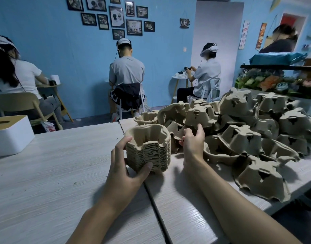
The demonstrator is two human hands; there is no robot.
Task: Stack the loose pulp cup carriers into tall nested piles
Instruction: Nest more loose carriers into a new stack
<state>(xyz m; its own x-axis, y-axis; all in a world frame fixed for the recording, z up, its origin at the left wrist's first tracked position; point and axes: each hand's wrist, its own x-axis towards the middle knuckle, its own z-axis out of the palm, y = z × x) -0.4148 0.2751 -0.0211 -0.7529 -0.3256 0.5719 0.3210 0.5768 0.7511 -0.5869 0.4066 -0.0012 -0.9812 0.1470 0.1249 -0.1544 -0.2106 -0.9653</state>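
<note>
A nested stack of brown pulp cup carriers (148,152) stands open side up on the pale wooden table (54,173). My left hand (126,164) grips the stack from its near left side, thumb on the front, fingers curled round the far edge. Just right of the stack, my right hand (192,143) reaches into a big heap of loose carriers (248,131) and curls its fingers around a loose carrier (177,131) at the heap's near left edge. Most carriers in the heap lie upside down; one (262,178) sits apart near the table's right edge.
A white tissue box with a wooden lid (9,136) sits at the table's far left. Two tabletops meet at a dark seam (156,205). Several seated people work at small tables behind. A shelf with flowers (274,83) stands at the right.
</note>
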